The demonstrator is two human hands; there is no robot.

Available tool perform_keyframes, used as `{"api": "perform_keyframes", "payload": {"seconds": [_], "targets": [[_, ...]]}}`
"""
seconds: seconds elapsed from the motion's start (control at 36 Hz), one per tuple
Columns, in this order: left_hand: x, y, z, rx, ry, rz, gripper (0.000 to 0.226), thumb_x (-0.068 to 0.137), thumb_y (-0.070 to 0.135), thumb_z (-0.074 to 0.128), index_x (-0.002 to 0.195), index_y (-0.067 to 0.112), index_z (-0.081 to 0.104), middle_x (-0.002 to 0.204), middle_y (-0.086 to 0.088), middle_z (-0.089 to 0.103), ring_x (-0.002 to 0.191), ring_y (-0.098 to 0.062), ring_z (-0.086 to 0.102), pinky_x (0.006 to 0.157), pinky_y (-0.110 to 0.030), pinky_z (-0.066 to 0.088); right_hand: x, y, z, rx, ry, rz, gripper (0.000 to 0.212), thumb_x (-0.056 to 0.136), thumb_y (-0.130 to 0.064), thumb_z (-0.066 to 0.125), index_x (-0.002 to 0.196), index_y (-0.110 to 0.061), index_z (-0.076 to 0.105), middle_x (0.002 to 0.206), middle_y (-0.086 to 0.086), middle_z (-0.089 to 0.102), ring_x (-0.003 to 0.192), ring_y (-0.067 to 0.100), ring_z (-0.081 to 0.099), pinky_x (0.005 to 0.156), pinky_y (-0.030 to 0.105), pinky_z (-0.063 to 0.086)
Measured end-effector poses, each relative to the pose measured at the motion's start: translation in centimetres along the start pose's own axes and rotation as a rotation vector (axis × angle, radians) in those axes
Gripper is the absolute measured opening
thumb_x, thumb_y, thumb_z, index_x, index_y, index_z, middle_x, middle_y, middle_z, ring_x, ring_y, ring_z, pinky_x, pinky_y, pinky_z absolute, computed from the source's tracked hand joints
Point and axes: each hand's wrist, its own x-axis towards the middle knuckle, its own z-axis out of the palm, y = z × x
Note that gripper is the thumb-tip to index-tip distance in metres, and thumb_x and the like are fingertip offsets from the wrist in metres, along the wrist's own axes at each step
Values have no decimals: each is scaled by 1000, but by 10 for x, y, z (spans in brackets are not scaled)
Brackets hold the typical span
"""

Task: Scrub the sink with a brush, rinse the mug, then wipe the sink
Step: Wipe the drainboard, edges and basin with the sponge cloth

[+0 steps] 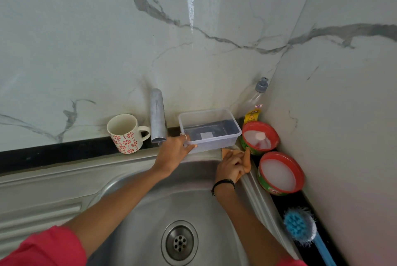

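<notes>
I read this as the last step, wiping the sink: my right grip point(233, 166) has its fingers curled over an orange cloth point(245, 163), pressing it on the sink point(133, 199) rim at the back-right corner. My left grip point(174, 151) has fingers curled at the near-left corner of a clear plastic tub point(209, 129) w/ some water in it, apparently holding or tilting it off the rim so the cloth can pass under; can't tell if it's lifted. Mug point(125, 133) stands upright on the worktop, left of the left grip, beyond the tap spout point(158, 118). Brush point(299, 226) lies on the ledge to the right of and nearer than the right grip, so scrubbing looks done. Next, I'd judge: slide the cloth along the rim under the tub, keeping the tub level so it doesn't spill, and steer clear of the two red bowls point(279, 172) just right of the cloth.
</notes>
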Motion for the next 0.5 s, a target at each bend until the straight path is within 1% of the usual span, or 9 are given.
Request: {"api": "perform_keyframes", "payload": {"seconds": [0.08, 0.14, 0.19, 0.22, 0.25, 0.28, 0.33, 0.44, 0.5], "targets": [[-3, 2, 4, 34, 24, 28, 30, 88, 34, 63, 93, 4, 64, 79, -9, 66, 72, -21, 64, 60, -21, 39, -4, 4, 7, -37, 77, -35, 51, 100, -13, 27, 146, 3, 13, 144, 30, 32, 118, 31, 49, 77, 32, 52], [-3, 2, 7, 44, 27, 29, 31, 88, 34, 62, 95, 5, 65, 83, -10, 68, 73, -21, 64, 61, -23, 45, -7, 6, 15, -71, 104, -61, 53, 99, -8, 29, 144, 10, 8, 143, 34, 29, 120, 34, 46, 77, 33, 52], [-3, 0, 11, 43, 20, 24, 31, 88, 36, 62, 95, 6, 65, 85, -11, 69, 74, -22, 66, 65, -29, 54, -13, 9, 18, -124, 122, -65, 51, 96, 0, 26, 144, 9, 12, 142, 32, 33, 118, 32, 49, 75, 31, 53], [-3, -1, 12, 45, 18, 19, 31, 87, 37, 62, 95, 7, 65, 85, -12, 69, 75, -24, 66, 67, -33, 56, -15, 10, 19, -153, 135, -58, 53, 92, 8, 21, 145, 6, 16, 141, 28, 37, 114, 29, 52, 72, 28, 53], [-3, -1, 13, 50, 19, 16, 32, 87, 38, 62, 94, 8, 64, 85, -12, 69, 76, -25, 66, 67, -36, 56, -16, 11, 21, -169, 143, -51, 61, 85, 15, 15, 145, 4, 19, 140, 25, 40, 111, 25, 54, 70, 27, 52], [-3, -2, 14, 59, 19, 14, 32, 87, 39, 61, 94, 8, 64, 85, -12, 69, 77, -26, 67, 67, -37, 56, -18, 12, 22, -185, 137, -58, 67, 79, 17, 14, 145, 3, 20, 140, 23, 41, 109, 23, 54, 68, 25, 52], [-2, -1, 15, 85, 19, 10, 32, 88, 39, 60, 93, 7, 63, 86, -13, 69, 78, -27, 66, 68, -38, 56, -23, 14, 23, -191, 118, -62, 62, 82, 7, 22, 144, 4, 21, 139, 23, 42, 108, 23, 55, 66, 25, 51], [-3, 8, 15, 138, -3, -18, 32, 90, 35, 60, 96, 3, 62, 95, -17, 68, 88, -33, 66, 70, -36, 52, -33, 21, 14, -65, -8, 55, 54, 91, -20, 43, 140, -2, 31, 135, 14, 50, 97, 15, 58, 59, 25, 52], [-3, 11, 15, 143, -18, -36, 32, 91, 33, 59, 101, 3, 61, 100, -18, 68, 92, -33, 65, 72, -35, 50, -39, 21, 17, -60, -26, 64, 53, 91, -19, 41, 140, -3, 33, 137, 14, 49, 97, 15, 57, 58, 25, 53]]}}
